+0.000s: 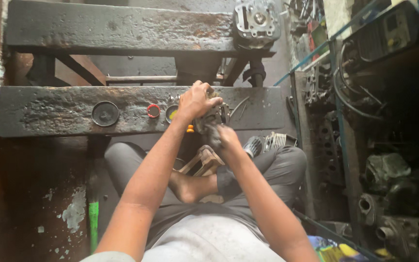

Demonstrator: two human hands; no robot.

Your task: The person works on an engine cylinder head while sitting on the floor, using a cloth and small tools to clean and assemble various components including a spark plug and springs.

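My left hand [197,99] sits on top of a small grey metal engine part [214,116], fingers curled over its upper side, closed on it. The part rests at the near edge of the lower greasy wooden plank [49,111], right of centre, partly hanging toward my lap. My right hand [224,138] comes in from below and presses against the part's near underside; fingers look closed around something dark there, maybe a rag or tool, cannot tell which, too blurred. So the part is pinned between both hands: left above and behind, right below and in front.

Just left of the left hand on the plank: a small yellow-centred round cap [171,112], a red ring cap [153,110], then further left a dark round disc [105,113]. A small orange bit [190,128] shows under my left wrist, at the plank's edge.

On the upper plank [122,26], far right end, stands a grey cylinder head [257,19], well apart from my hands. I sit cross-legged, bare foot [187,187] below the hands. A green-handled tool [93,223] lies on the floor by my left knee. Engine parts pile [394,213] to my right.
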